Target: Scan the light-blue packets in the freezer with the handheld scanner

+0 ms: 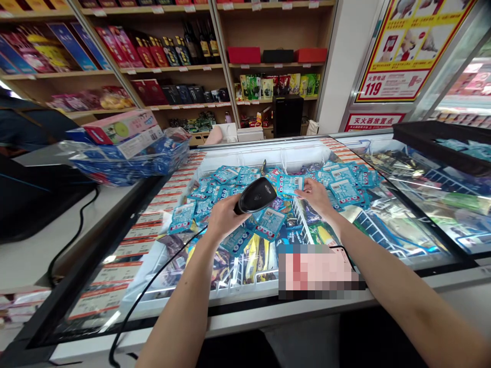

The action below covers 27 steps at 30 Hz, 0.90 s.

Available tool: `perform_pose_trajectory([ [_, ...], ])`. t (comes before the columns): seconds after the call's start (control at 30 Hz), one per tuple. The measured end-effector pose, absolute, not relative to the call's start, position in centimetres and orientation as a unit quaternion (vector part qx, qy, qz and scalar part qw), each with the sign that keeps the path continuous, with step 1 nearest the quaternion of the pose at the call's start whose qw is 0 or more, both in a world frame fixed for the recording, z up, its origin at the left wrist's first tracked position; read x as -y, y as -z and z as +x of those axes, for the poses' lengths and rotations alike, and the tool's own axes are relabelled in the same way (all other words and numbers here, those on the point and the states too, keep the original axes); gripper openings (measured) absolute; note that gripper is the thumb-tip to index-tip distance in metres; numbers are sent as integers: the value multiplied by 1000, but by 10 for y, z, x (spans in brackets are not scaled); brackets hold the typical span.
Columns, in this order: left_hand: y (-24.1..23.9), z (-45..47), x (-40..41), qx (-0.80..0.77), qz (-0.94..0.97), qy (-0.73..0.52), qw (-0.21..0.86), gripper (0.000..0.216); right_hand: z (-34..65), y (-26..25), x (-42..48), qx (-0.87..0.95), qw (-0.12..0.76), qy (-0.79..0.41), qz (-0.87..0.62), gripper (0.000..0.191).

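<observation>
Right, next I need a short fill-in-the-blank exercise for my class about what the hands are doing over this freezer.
1. The left hand grips a ____ barcode scanner.
2. The right hand holds a ____ packet in front of the scanner.
3. A black ____ trails from the scanner over the front rim of the chest freezer.
Missing words: black; blue; cable.
</observation>
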<state>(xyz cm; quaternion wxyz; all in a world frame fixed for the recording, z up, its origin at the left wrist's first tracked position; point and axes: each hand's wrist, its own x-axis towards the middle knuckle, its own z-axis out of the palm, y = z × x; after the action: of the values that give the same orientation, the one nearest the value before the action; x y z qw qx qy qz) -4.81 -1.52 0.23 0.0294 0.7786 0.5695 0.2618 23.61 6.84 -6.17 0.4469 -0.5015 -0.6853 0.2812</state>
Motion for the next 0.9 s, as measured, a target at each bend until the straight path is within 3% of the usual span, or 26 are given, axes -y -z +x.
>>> perform_pose_trajectory([
  [0.5,-3,-43,18,-556,790,-252,61,31,237,62,-67,713,416,-192,-531,28],
  [0.7,-1,-43,17,-555,793,-245,50,31,237,62,-67,707,423,-212,-526,29],
  [0.9,6,-50,12,-569,787,-235,-36,32,237,56,-63,673,465,-243,-521,59],
])
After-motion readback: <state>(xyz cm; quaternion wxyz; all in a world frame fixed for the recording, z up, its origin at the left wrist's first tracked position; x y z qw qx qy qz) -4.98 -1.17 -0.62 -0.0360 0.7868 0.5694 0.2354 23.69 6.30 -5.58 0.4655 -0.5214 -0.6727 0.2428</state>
